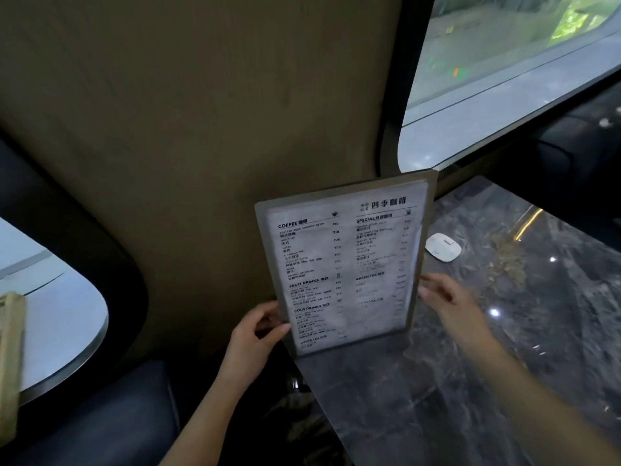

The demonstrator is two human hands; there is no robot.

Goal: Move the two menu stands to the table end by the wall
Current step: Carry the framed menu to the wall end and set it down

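One menu stand, a grey-framed upright sheet with a printed coffee list, stands on the dark marble table at its end against the brown wall. My left hand grips the stand's lower left edge, thumb on the front. My right hand is at the stand's right edge, fingers spread and touching or nearly touching the frame. A second menu stand is not visible here.
A small white device lies on the marble just right of the stand. A window runs along the upper right. To the left is a pale rounded table with a beige object at its edge, and a dark seat below.
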